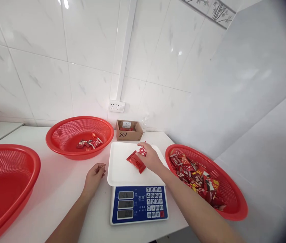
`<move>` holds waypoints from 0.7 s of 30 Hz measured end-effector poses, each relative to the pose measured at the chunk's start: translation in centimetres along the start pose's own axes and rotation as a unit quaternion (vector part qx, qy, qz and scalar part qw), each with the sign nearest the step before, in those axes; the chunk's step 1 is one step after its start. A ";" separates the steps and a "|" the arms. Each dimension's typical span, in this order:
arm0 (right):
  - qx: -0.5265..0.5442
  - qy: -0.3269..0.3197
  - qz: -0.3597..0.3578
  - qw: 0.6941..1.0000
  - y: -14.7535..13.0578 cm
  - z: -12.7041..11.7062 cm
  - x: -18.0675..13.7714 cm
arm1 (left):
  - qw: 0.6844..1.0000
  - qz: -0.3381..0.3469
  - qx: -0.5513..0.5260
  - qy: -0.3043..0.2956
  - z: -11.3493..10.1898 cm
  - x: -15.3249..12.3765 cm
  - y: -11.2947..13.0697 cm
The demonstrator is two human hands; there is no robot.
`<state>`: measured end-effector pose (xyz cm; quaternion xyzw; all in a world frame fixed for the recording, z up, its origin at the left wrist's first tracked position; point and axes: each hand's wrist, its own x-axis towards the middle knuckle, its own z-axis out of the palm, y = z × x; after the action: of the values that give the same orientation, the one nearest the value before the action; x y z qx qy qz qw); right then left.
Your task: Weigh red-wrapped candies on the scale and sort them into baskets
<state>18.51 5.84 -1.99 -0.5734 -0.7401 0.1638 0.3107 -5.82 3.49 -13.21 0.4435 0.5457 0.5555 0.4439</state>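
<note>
My right hand (151,157) is over the white pan (119,165) of a digital scale, its thumb and fingers closed on a small red snack packet with white dots (143,151). Just below the fingers a shiny red snack packet (136,162) lies on the pan. Beside the pan's left edge, my left hand (94,177) is closed above the table, fingers curled in to the thumb; nothing shows in it. The scale's blue panel (139,205) with keys and displays faces me.
At right, a red basket (239,206) holds many colourful packets. A red basket (54,145) at the back left holds several packets; another red basket (28,175) stands at near left. Behind the scale sit a cardboard box (130,135) and a clear plastic bottle (145,122) against the tiled wall.
</note>
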 end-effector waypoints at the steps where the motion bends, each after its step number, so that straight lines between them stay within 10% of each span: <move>1: -0.005 -0.019 0.000 1.000 -0.1 0.5 0.1 | 1.000 -0.001 0.000 -0.002 0.0 0.0 -0.1; 21: -0.166 -0.083 0.090 0.979 2.4 -0.7 0.8 | 1.000 -0.007 -0.011 0.001 0.0 0.3 -0.4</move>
<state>20.59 7.22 -2.67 -0.6655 -0.7257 0.1131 0.1329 -5.89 3.75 -13.59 0.4344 0.5428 0.5587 0.4523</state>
